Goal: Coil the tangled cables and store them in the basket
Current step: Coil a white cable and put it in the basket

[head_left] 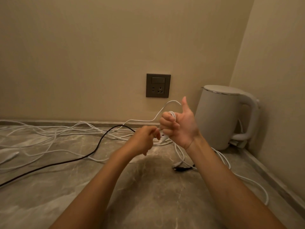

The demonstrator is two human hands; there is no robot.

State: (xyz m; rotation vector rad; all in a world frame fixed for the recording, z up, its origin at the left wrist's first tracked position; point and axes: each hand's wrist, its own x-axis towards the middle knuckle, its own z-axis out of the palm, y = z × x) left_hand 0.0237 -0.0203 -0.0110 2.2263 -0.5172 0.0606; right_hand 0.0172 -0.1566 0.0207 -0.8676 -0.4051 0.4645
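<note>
My right hand (pixel 179 128) is raised above the marble counter, fingers closed around loops of a white cable (pixel 171 101), thumb sticking up. That cable arcs up beside the thumb and trails left to the counter. My left hand (pixel 145 139), slightly blurred, pinches the same white cable just left of the right fist. A tangle of white cables (pixel 54 134) spreads across the counter's left and back. A black cable (pixel 99 144) curves from the hands down to the left edge. No basket is in view.
A white electric kettle (pixel 226 116) stands in the right corner against the wall. A grey wall socket (pixel 158 85) sits above the counter's back edge. More white cable (pixel 257 184) loops along the right side, with a dark plug end (pixel 182 167) below my right wrist.
</note>
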